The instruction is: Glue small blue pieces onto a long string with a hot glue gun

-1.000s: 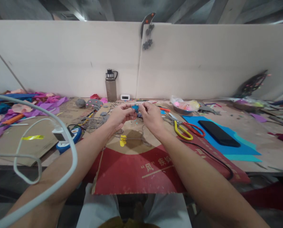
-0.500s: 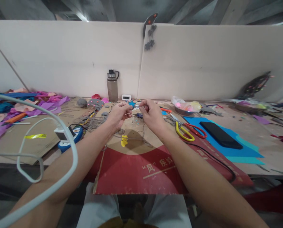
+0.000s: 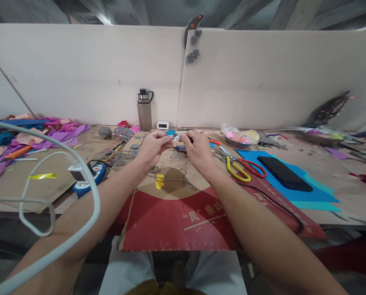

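My left hand [image 3: 154, 148] and my right hand [image 3: 195, 150] are raised together over the middle of the cardboard sheet [image 3: 177, 213], fingertips pinched and nearly touching. Between them sits a small blue felt piece [image 3: 171, 132], held at the left fingertips, with something small and pale beside it that I cannot make out. The right fingers are pinched close to the same spot. A small yellow scrap [image 3: 160, 181] lies on the cardboard below the hands.
Yellow-and-red scissors [image 3: 242, 169] and a black phone [image 3: 284, 173] on blue sheets [image 3: 308, 192] lie to the right. A bottle [image 3: 144, 110] stands at the back wall. A glue gun [image 3: 86, 180] with white cable [image 3: 48, 172] and coloured scraps [image 3: 32, 137] are on the left.
Both hands stay pinched together at the same spot. The blue piece shifted from between the hands to just above the left fingertips; the hands have drawn slightly closer again.
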Demonstrator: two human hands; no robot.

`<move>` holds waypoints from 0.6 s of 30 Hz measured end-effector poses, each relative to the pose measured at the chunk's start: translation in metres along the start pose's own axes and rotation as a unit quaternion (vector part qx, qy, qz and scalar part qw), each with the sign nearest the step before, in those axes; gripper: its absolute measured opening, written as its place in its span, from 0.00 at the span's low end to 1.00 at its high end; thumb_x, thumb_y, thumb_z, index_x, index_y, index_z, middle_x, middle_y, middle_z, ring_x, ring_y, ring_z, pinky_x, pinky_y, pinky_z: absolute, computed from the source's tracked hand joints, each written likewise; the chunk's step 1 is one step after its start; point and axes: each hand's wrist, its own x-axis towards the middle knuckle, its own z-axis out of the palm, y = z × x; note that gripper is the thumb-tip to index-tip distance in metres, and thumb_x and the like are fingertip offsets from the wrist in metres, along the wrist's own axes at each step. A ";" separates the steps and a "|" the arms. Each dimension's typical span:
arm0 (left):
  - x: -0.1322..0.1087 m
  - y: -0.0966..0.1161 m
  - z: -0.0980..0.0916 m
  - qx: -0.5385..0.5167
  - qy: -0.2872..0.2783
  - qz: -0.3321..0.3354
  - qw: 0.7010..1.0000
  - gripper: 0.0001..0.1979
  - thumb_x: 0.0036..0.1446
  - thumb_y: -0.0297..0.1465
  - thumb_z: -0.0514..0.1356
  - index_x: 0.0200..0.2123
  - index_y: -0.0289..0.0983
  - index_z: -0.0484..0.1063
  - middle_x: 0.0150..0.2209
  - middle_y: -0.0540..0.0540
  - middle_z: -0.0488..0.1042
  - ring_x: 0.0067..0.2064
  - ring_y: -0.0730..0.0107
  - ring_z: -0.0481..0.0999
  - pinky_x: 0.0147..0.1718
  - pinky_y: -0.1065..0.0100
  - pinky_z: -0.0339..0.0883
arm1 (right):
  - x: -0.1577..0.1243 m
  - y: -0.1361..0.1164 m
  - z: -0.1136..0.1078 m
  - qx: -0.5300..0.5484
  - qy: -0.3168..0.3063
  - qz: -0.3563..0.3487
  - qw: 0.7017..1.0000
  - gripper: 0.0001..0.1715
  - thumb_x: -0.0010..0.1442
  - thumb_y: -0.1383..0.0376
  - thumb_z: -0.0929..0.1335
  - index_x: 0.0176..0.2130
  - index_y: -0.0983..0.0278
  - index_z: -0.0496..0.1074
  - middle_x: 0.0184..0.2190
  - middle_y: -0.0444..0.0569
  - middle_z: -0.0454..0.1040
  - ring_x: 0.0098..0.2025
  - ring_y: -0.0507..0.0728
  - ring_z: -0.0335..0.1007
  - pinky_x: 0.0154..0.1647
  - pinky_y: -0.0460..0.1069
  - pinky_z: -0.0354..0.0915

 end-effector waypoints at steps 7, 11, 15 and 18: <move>-0.003 0.001 0.005 0.005 -0.007 0.001 1.000 0.10 0.42 0.19 0.65 0.28 0.33 0.67 0.24 0.51 0.71 0.24 0.78 0.71 0.28 0.72 0.66 | 0.001 0.005 0.002 -0.024 -0.016 0.005 1.000 0.18 0.62 0.59 0.60 0.29 0.64 0.72 0.22 0.44 0.70 0.25 0.52 0.62 0.30 0.48 0.54; -0.006 0.003 0.008 0.030 -0.024 -0.013 0.999 0.12 0.42 0.20 0.65 0.33 0.32 0.72 0.28 0.50 0.73 0.24 0.80 0.70 0.28 0.73 0.67 | 0.001 0.005 0.003 -0.025 -0.017 0.002 1.000 0.18 0.62 0.60 0.59 0.29 0.64 0.72 0.24 0.45 0.72 0.28 0.52 0.65 0.31 0.47 0.55; -0.006 0.001 0.008 0.049 -0.029 -0.012 0.998 0.11 0.42 0.21 0.65 0.33 0.32 0.75 0.29 0.49 0.74 0.25 0.81 0.69 0.29 0.73 0.67 | 0.001 0.004 0.003 -0.022 -0.011 0.013 1.000 0.20 0.62 0.58 0.59 0.28 0.64 0.72 0.24 0.45 0.72 0.26 0.52 0.64 0.31 0.48 0.56; -0.005 0.000 0.007 0.046 -0.035 -0.007 0.998 0.10 0.42 0.21 0.65 0.32 0.32 0.75 0.28 0.49 0.74 0.25 0.80 0.70 0.30 0.73 0.67 | 0.000 0.004 0.002 -0.018 -0.007 0.019 1.000 0.20 0.62 0.58 0.59 0.28 0.64 0.72 0.23 0.45 0.72 0.26 0.52 0.64 0.31 0.48 0.56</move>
